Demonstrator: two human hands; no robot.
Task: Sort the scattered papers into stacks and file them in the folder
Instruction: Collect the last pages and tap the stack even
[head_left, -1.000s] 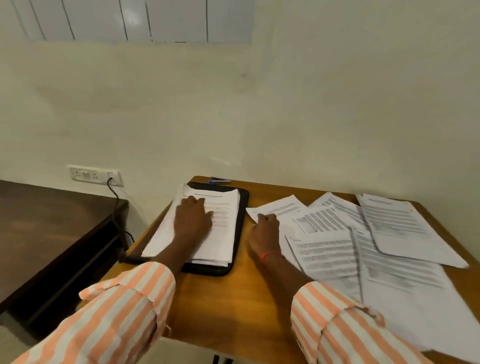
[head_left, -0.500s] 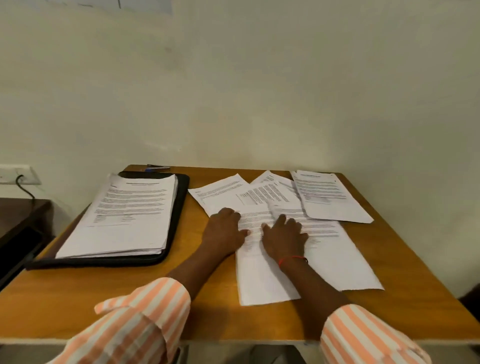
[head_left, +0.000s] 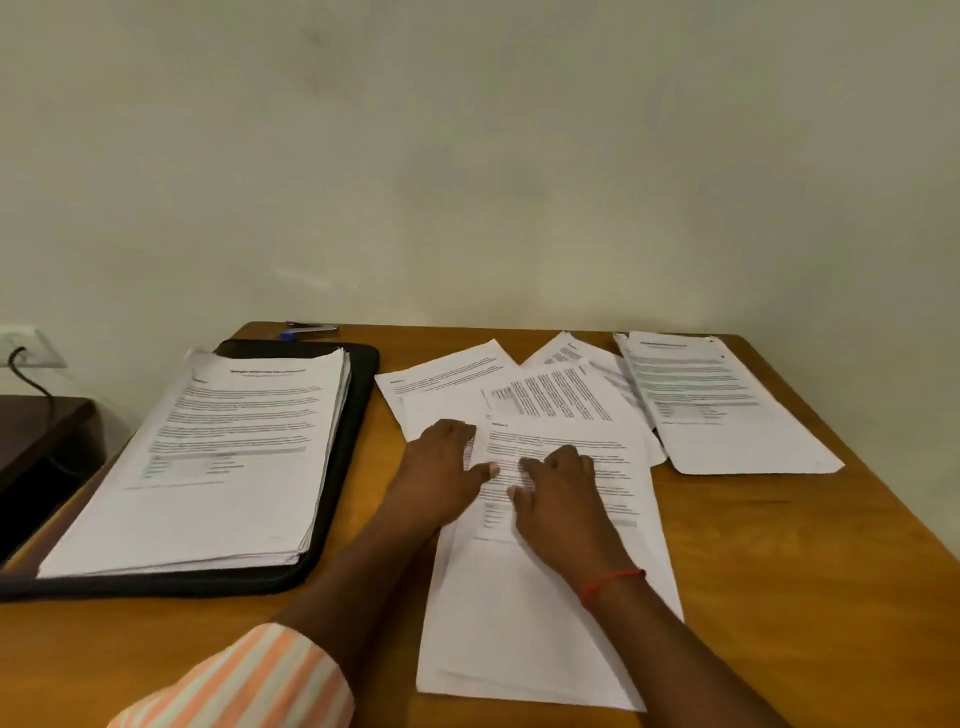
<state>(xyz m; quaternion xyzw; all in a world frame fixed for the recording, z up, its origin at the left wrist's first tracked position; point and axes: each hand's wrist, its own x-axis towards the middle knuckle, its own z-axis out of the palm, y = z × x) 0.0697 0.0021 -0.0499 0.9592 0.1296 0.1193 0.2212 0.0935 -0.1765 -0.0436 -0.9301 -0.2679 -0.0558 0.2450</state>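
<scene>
A thick stack of printed papers lies on an open black folder at the table's left. Several loose printed sheets overlap in the middle, and a separate small pile lies at the right. The nearest sheets reach toward the front edge. My left hand rests flat on the left edge of these sheets, thumb stretched out. My right hand, with a red thread at the wrist, presses on the same sheets with spread fingers.
The wooden table stands against a plain wall. A blue pen lies behind the folder at the back edge. A dark lower table and a wall socket with a black cable are at the far left.
My left hand left the stack on the folder and both hands moved right onto the loose sheets. The view swung right and came closer to the table.
</scene>
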